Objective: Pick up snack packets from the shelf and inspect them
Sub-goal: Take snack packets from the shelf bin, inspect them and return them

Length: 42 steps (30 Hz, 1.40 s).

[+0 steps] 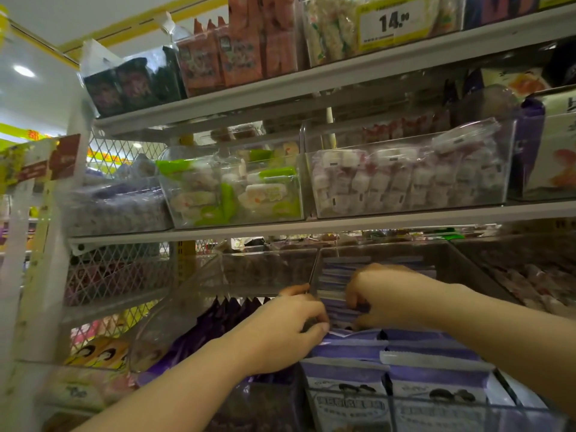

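Note:
Light purple snack packets point(433, 388) stand in rows in a clear bin on the lowest shelf in view. Both my hands reach into the back of that bin. My left hand point(290, 325) has its fingers curled on the top edges of the purple packets point(335, 302) at the back. My right hand point(389, 294) grips the same stack from the right, thumb and fingers closed round the packet tops. The packets between my hands are partly hidden by my fingers.
A clear divider point(314, 269) stands just left of the stack. Dark purple packets point(224, 313) fill the bin to the left. Above, clear bins hold green-and-white snacks point(237, 188) and small white sweets point(405, 179). A yellow price tag point(392, 23) hangs on the top shelf.

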Available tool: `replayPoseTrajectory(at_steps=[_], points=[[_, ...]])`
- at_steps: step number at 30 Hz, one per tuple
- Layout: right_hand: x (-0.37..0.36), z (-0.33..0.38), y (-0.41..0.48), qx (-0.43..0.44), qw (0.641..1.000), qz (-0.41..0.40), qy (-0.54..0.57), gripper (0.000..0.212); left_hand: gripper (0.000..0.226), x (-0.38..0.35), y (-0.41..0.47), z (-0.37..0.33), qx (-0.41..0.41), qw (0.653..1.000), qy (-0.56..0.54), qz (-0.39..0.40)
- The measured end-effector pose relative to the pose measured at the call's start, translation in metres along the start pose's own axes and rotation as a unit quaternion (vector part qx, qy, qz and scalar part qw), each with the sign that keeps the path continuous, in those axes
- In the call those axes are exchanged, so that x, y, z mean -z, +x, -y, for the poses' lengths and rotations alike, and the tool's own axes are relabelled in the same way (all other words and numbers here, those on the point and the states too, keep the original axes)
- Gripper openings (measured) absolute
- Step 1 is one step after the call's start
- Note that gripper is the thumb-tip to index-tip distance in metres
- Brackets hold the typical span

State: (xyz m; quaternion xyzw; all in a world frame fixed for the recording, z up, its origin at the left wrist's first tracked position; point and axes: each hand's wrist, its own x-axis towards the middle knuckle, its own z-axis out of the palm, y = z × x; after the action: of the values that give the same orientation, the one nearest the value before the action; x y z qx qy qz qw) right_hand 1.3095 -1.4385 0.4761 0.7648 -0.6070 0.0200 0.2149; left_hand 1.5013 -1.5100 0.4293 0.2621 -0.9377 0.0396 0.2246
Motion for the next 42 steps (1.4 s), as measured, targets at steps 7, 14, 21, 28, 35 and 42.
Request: replayPoseTrajectory(at_steps=[7, 14, 21, 28, 35, 42], points=[[-0.005, 0.006, 0.019, -0.020, 0.999, 0.007, -0.050, 0.024, 0.024, -0.001, -0.008, -0.003, 0.010, 1.000, 0.018, 0.001], [-0.002, 0.004, 0.029, -0.104, 0.994, -0.027, 0.029, 0.017, 0.034, 0.003, -0.015, -0.010, 0.019, 0.999, 0.039, 0.002], [0.032, -0.002, -0.004, -0.095, 0.966, -0.225, 0.083, 0.013, 0.040, 0.004, -0.027, -0.013, 0.014, 0.998, 0.053, -0.013], [0.058, 0.018, -0.051, 0.022, 0.914, -0.396, 0.090, 0.016, 0.038, 0.012, -0.039, -0.023, 0.017, 0.998, 0.045, -0.049], [0.073, 0.056, -0.070, 0.060, 0.849, -0.489, 0.192, 0.007, 0.035, 0.038, -0.078, -0.037, 0.151, 0.939, -0.100, -0.291], [0.017, 0.145, -0.069, 0.073, 0.848, -0.353, 0.388, 0.009, 0.036, 0.024, -0.160, -0.052, 0.148, 0.841, -0.363, -0.373]])
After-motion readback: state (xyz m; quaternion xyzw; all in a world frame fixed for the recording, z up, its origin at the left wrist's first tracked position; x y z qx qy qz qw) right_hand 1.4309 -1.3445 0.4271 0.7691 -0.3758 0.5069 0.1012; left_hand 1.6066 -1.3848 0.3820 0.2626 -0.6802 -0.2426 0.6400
